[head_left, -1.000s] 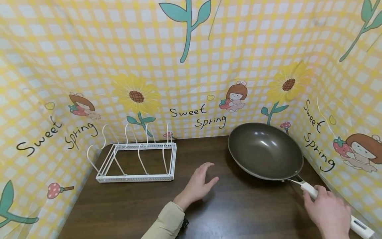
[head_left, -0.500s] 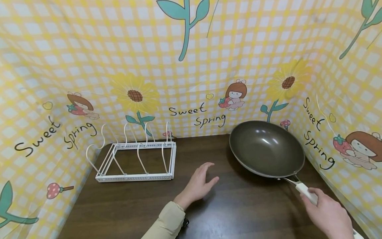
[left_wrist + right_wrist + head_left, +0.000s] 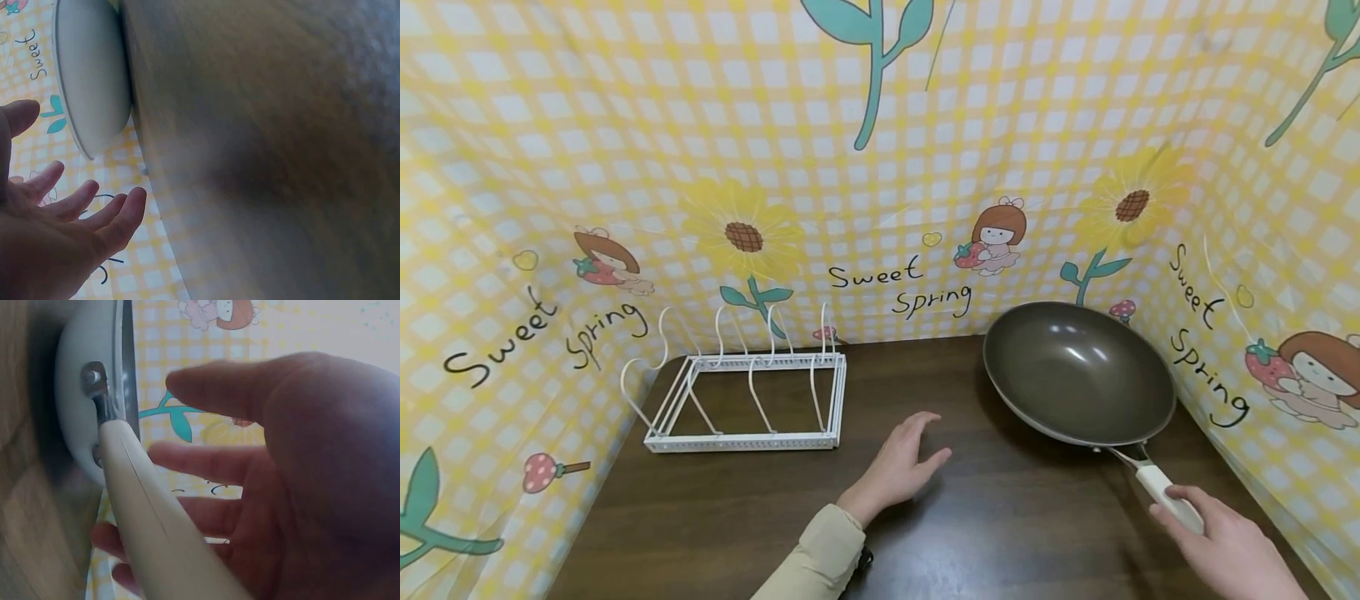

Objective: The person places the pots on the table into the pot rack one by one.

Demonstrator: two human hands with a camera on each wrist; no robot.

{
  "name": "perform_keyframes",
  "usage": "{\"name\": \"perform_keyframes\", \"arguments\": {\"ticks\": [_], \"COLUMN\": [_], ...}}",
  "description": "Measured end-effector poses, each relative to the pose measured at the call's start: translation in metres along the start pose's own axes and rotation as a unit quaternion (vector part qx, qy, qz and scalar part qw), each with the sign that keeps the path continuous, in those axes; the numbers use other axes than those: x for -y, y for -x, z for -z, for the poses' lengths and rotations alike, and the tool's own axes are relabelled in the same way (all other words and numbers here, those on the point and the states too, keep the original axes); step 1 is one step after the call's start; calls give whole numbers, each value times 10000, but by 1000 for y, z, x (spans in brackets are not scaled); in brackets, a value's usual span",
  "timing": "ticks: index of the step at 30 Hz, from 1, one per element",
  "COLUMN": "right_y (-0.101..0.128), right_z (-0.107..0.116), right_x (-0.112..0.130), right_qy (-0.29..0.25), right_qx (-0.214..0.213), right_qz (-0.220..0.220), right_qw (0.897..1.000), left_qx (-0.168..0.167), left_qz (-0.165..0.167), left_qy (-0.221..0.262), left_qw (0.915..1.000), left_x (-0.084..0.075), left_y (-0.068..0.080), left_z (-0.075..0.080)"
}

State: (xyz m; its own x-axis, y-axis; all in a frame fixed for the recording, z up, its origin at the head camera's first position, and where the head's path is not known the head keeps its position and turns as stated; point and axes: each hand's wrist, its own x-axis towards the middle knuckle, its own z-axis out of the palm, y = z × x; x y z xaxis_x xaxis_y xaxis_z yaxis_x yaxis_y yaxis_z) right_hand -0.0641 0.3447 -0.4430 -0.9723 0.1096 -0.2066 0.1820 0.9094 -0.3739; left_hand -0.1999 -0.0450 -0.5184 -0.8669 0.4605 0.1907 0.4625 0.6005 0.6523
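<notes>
A dark-lined wok [image 3: 1078,375] sits at the back right of the table, its pale outside showing in the left wrist view. Its cream handle [image 3: 1168,496] slants toward the near right. My right hand [image 3: 1236,542] is at this handle and covers its near part. In the right wrist view the thumb and index finger stand apart from the handle [image 3: 150,500], while the lower fingers pass behind it. My left hand [image 3: 898,467] hovers near the table's middle with spread, slightly bent fingers, holding nothing, between the wok and a white rack [image 3: 741,443].
The rack, with several upright curved wires, stands at the back left on the dark wooden table [image 3: 715,517]. Yellow checked cloth [image 3: 880,192] walls the table at the back and both sides. A beige sleeve [image 3: 823,546] covers the left forearm.
The wok's handle has swung left, and its pan has shifted slightly right. My right hand has moved slightly nearer, now hiding the handle's end. The left hand stays in place.
</notes>
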Motion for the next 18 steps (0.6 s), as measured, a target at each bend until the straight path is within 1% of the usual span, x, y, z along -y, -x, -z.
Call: {"name": "perform_keyframes", "arguments": {"ticks": [3, 9, 14, 18], "right_y": [2, 1, 1, 2], "right_z": [-1, -5, -10, -15], "right_x": [3, 12, 18, 26], "right_qy": [-189, -645, -873, -1024], "right_qx": [161, 401, 411, 366], "right_qz": [82, 39, 218, 260], "right_qw": [9997, 9971, 9951, 9937], "left_qx": [0, 30, 78, 92], "left_qz": [-48, -97, -129, -88], "left_qy": [-38, -34, -33, -36], "left_qw": [10000, 9999, 9999, 9999], "left_x": [1, -1, -1, -4], "left_y": [0, -1, 0, 1], "left_z": [-1, -1, -3, -4]}}
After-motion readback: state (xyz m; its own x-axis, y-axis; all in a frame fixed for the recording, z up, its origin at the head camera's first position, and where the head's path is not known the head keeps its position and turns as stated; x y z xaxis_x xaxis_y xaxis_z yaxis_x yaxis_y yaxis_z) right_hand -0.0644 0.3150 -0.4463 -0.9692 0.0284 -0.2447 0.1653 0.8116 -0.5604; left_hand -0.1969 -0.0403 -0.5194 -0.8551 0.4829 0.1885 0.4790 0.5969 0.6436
